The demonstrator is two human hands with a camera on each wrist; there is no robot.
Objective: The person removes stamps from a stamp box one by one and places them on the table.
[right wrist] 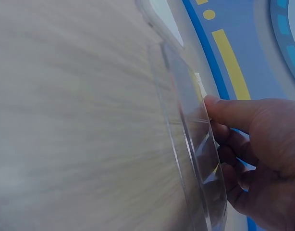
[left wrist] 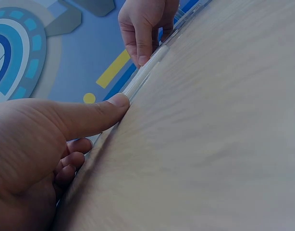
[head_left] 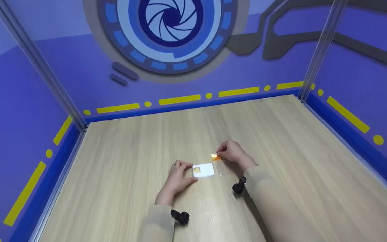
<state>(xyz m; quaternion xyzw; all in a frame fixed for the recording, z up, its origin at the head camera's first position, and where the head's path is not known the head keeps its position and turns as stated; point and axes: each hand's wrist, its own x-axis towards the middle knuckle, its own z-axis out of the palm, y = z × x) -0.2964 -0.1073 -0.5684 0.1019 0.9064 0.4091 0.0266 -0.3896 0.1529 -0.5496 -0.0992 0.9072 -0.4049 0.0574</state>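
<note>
A flat white rectangular piece (head_left: 206, 170) with rounded corners and a small gold-coloured patch lies on the table. My left hand (head_left: 176, 179) holds its left end, thumb at the near corner and fingers at the far one. In the left wrist view the thumb (left wrist: 97, 113) presses against its edge. To its right is a clear plastic case (right wrist: 200, 159), thin-walled and see-through. My right hand (head_left: 233, 153) pinches the case's far edge, beside a small orange-and-white label (head_left: 215, 157). The right fingertips are partly hidden in the head view.
The wood-grain table (head_left: 139, 151) is bounded by blue-purple panels (head_left: 186, 87) with yellow markings on the back and both sides. Metal posts (head_left: 301, 94) stand at the rear corners. A black wrist camera (head_left: 180, 217) sits on each sleeve.
</note>
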